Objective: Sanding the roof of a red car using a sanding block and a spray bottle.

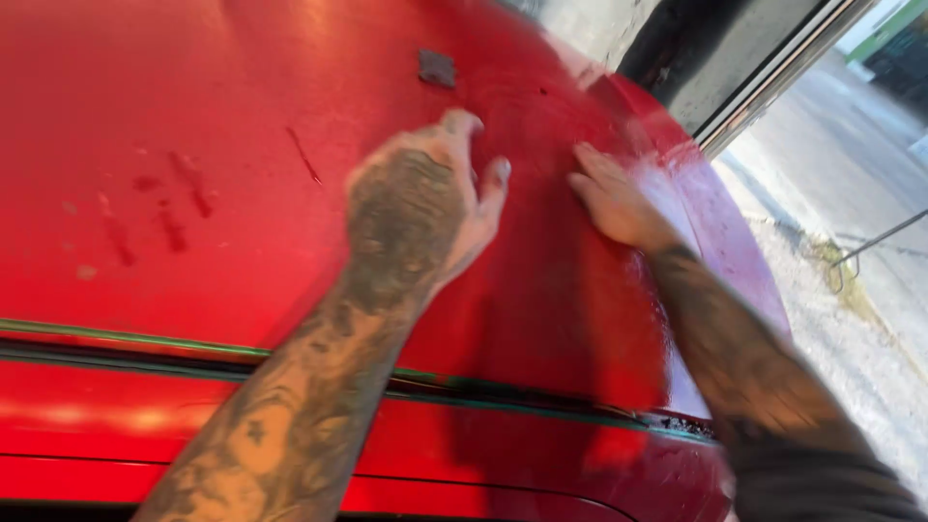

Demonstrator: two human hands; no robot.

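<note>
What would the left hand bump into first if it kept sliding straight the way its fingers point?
Probably the small dark grey square patch stuck on the red car panel. The left hand points up the panel towards it, with bare red paint between. The picture is blurred, so the line is approximate.

Both hands are motion-blurred, the right hand (pixel 614 203) most, its fingers (pixel 588 159) indistinct against the red panel (pixel 193 116).

A small grey square patch (pixel 437 68) sits high up at the top, a dark pillar (pixel 677 48) rises beyond at the upper right, and pale concrete ground (pixel 851 329) with a thin dark cable (pixel 875 242) lies further right.
</note>
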